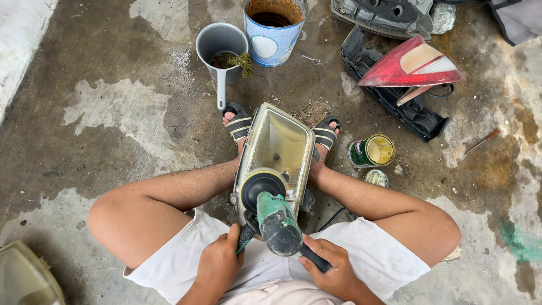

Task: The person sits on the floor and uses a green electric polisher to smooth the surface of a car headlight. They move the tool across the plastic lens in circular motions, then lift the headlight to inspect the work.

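Note:
A yellowed car headlight point(282, 144) stands tilted between my feet, its lens facing up. A green, dusty power polisher point(276, 217) rests its round black pad point(261, 186) on the lens's near end. My left hand point(219, 261) is wrapped around the polisher's side handle. My right hand point(330, 265) grips the black rear handle. A black cord runs off to the right from the tool.
On the wet concrete floor: a grey scoop cup point(221, 46) with a green scrubber, a blue bucket point(272, 31), an open green tin point(371, 151) with its lid point(375, 178), a red tail light point(411, 68) on black housings, a screwdriver point(481, 141), another lamp point(22, 277) at bottom left.

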